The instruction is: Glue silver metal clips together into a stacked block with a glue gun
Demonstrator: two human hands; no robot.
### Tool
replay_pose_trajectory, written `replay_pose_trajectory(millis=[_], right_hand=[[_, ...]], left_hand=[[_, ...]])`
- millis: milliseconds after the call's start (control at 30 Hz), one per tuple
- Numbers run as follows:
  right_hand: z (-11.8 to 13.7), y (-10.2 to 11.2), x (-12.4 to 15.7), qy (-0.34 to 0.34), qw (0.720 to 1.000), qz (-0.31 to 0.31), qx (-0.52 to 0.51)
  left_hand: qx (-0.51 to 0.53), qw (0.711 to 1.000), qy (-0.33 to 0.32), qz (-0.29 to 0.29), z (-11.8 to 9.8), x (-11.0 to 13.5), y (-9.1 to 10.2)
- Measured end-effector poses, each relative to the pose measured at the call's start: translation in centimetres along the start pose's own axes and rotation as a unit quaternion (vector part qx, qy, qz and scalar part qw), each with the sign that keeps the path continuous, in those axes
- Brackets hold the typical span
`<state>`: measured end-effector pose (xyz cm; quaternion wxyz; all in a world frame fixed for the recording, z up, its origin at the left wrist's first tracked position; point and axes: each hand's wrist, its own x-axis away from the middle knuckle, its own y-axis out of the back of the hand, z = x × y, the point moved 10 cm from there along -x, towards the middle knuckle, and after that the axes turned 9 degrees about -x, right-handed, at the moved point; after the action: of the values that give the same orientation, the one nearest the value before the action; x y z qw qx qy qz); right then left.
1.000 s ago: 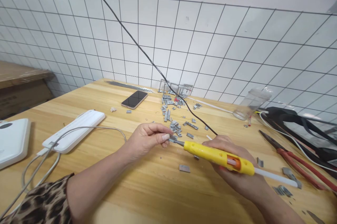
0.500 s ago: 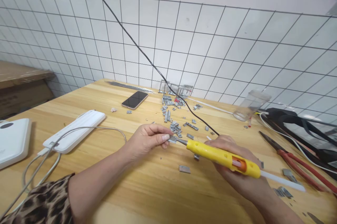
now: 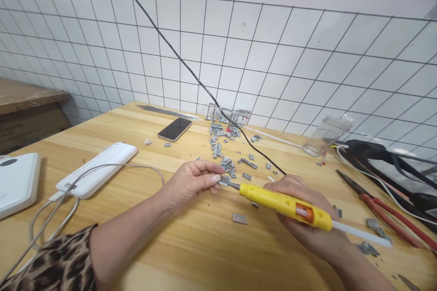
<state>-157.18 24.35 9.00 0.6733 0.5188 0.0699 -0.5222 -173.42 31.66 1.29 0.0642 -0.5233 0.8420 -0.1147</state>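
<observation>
Between thumb and fingers, my left hand (image 3: 196, 179) pinches a small grey metal piece (image 3: 224, 181) over the wooden table. My right hand (image 3: 303, 209) is wrapped round a yellow hot glue gun (image 3: 269, 199), whose metal nozzle points left and meets the piece, or comes very close to it. A white glue stick (image 3: 362, 233) sticks out of the gun's back end. Beyond my hands lies a scatter of small grey metal pieces (image 3: 227, 165). One flat grey piece (image 3: 239, 219) lies nearer to me, below the gun.
A black cord (image 3: 184, 63) runs from the glue gun up across the view. On the left are a white power bank (image 3: 99, 170) with cables and a phone (image 3: 175, 129). Red-handled pliers (image 3: 372, 204) and a clear plastic cup (image 3: 326, 136) lie at right. Behind stands a wire grid (image 3: 232, 38).
The glue gun and my right hand have shifted slightly to the left, bringing the nozzle further over the metal piece. My left hand has hardly moved.
</observation>
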Motion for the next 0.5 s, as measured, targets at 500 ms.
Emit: replay_pose_trajectory(millis=[500], right_hand=[[-2.9,5.3,1.6,-0.115,0.965,-0.233,-0.025]], left_hand=[[-0.205,0.966,0.056,0.144,3.0,-0.1,-1.5]])
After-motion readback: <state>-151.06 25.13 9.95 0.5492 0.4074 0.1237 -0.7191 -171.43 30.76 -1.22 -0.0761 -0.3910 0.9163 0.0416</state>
